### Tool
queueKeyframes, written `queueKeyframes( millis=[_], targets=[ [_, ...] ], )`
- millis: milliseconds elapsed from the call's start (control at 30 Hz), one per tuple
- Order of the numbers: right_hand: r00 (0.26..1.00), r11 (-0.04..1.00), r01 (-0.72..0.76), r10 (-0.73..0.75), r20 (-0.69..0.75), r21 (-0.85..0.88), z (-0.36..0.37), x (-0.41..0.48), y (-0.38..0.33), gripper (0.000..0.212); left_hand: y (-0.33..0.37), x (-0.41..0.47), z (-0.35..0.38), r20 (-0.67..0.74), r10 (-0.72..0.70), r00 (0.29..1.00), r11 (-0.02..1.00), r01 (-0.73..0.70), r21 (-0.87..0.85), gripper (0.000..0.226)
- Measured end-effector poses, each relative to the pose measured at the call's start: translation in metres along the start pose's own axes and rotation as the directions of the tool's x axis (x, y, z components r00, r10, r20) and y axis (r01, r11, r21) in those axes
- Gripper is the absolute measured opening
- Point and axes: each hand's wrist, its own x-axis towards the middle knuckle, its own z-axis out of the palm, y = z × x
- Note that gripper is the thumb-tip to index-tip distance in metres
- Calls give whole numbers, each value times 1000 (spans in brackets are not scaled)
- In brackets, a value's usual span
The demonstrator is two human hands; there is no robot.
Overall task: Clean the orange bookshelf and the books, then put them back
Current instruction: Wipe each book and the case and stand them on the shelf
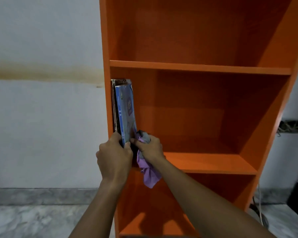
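The orange bookshelf looks like smooth laminated board with a soft sheen on its shelves. At the middle shelf's left end, the blue book has a glossy paper cover, and the dark book beside it shows rough, worn edges. The purple cloth is soft, matt and crumpled. The wall is matt, stained paint; the floor is mottled grey stone.
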Motion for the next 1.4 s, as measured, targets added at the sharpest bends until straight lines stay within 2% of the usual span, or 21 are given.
queueKeyframes(
  millis=[100, 367, 500, 567, 667, 767, 867, 933, 1000, 1067, 1100, 1200, 1267, 1333, 1400],
  targets=[
    [999, 998, 31, -32, -26, -58, 9, -3, 7, 29, -9, 2, -6, -32, -22, 999, 1000, 22, 7, 20],
    [996, 993, 83, -85, -20, -83, 7, -20, 1, 41, -16, -9, -12, 61, -107, 992, 994, 106, 14, 19],
    [996, 998, 65, -64, -64, 7, -5, -47, -10, 51, -7, -21, -23, 112, -176, 978, 983, 169, 65, 21],
    [994, 995, 67, -61, -90, 69, -18, -71, -14, 54, 1, -32, -30, 161, -204, 966, 976, 188, 108, 20],
    [986, 997, 67, -59, -157, 41, -43, -104, -12, 48, 15, -54, -38, 263, -234, 936, 968, 199, 154, 18],
    [990, 999, -4, 8, -141, 31, -77, -133, 26, 59, 30, -89, -41, 399, -260, 879, 965, 219, 146, 27],
    [972, 993, -114, 116, -206, 20, -114, -187, 46, 49, 41, -141, -35, 515, -276, 811, 960, 262, 103, 29],
    [960, 984, -168, 176, -216, 57, -137, -223, 59, 48, 42, -185, -26, 605, -278, 746, 954, 285, 87, 31],
    [916, 945, -317, 328, -233, 82, -156, -253, 76, 51, 34, -231, -15, 709, -273, 650, 948, 306, 84, 26],
    [840, 876, -477, 479, -256, 75, -174, -283, 106, 49, 21, -285, -7, 806, -274, 525, 942, 314, 116, 15],
    [814, 850, -521, 522, -257, 75, -181, -293, 116, 49, 14, -305, -4, 832, -298, 468, 932, 333, 147, 17],
    [790, 832, -551, 545, -280, 63, -197, -331, 148, 42, -10, -370, 2, 870, -414, 266, 857, 435, 275, 27],
    [799, 838, -544, 535, -273, 50, -202, -350, 172, 42, -27, -406, 6, 861, -486, 153, 777, 527, 345, 17],
    [807, 814, -578, 559, -190, -58, -204, -370, 209, 37, -40, -436, 8, 818, -575, 22, 635, 642, 429, 28],
    [821, 776, -568, 559, -120, -274, -203, -395, 248, 10, -46, -458, 8, 786, -610, -101, 505, 715, 484, 17]
  ],
)
